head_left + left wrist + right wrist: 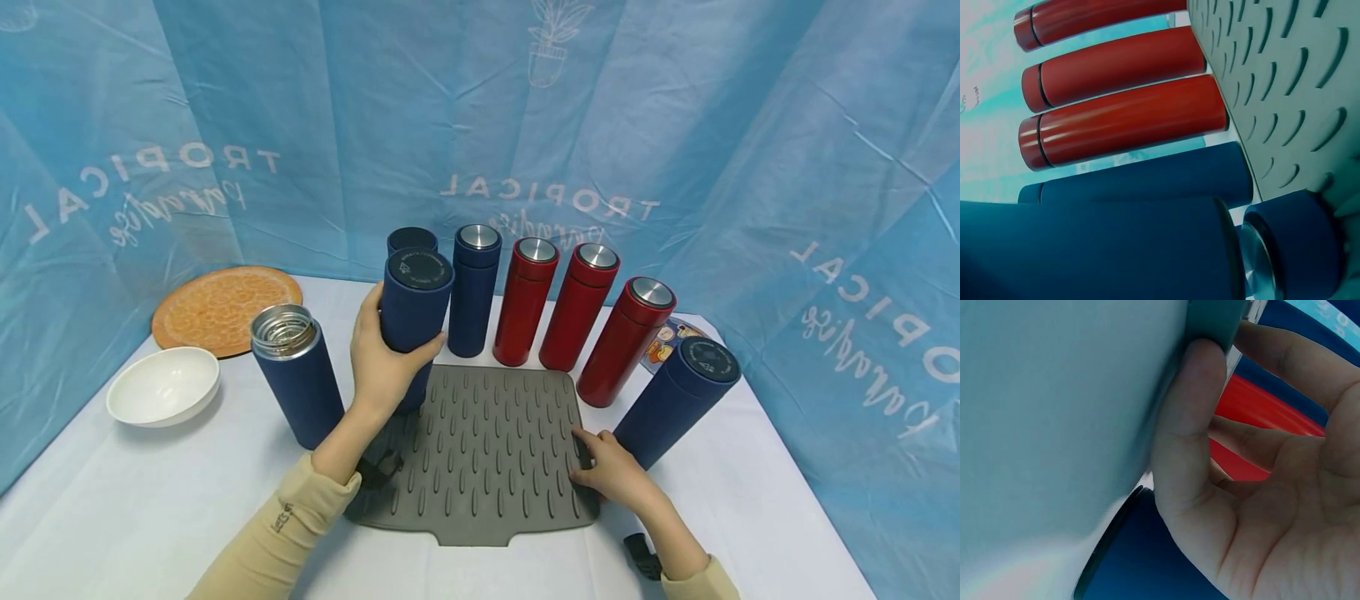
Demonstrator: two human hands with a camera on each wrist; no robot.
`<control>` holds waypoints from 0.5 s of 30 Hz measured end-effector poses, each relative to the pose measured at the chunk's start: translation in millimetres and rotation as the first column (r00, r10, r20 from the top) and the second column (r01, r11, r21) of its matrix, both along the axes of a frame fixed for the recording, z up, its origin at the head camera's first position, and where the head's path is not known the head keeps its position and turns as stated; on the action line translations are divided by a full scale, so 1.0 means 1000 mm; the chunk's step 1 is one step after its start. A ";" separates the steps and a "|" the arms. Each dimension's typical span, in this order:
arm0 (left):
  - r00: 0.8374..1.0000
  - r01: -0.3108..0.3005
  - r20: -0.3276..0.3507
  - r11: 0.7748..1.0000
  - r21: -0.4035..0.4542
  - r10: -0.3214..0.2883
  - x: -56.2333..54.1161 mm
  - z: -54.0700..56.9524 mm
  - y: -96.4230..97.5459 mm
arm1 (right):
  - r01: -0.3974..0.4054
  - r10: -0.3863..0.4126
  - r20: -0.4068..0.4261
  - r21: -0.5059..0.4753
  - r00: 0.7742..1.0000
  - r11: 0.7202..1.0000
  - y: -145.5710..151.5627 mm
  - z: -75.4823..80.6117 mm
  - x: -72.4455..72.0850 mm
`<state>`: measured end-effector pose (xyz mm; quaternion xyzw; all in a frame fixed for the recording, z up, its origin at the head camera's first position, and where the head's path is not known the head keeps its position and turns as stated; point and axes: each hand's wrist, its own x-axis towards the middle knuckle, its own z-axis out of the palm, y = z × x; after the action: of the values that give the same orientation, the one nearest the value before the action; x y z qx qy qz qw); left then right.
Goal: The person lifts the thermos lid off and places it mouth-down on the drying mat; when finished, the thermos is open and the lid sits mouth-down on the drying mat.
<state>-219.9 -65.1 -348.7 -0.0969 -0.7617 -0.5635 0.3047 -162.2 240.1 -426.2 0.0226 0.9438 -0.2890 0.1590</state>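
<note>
My left hand [378,367] grips a blue thermos bottle [412,321] whose black end disc faces up, over the left part of a grey ridged mat [495,450]. Below its lower end, in the left wrist view, is a short blue piece [1300,244] with a silver face; I cannot tell whether the two are joined. My right hand [615,471] pinches the mat's right edge between thumb and fingers, beside a blue bottle [671,408] with a black end disc. Left of my left hand stands an open blue bottle [300,392] with a bare steel neck.
Behind the mat stand a blue bottle [474,300] and several red bottles [525,308] with silver tops. Another blue bottle [411,239] is partly hidden behind the held one. At the left are a white bowl [165,387] and a round pizza-print board [225,308]. A blue curtain [360,108] hangs behind.
</note>
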 end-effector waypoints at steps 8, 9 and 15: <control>0.997 0.075 0.031 0.995 -0.066 -0.073 0.010 -0.004 -0.002 | -0.011 0.011 -0.004 0.013 1.000 1.000 -0.001 0.001 -0.001; 0.996 0.084 0.041 0.993 -0.079 -0.081 0.011 -0.004 -0.002 | -0.013 0.013 -0.004 0.014 1.000 1.000 -0.001 0.002 -0.001; 0.986 0.157 0.083 0.973 -0.167 -0.145 0.019 -0.008 -0.002 | -0.013 0.013 -0.001 0.022 1.000 1.000 -0.003 0.005 0.000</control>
<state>-200.9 -67.0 -356.6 -0.1609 -0.8085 -0.5197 0.2244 -161.9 237.4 -420.8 0.0181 0.9470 -0.2777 0.1603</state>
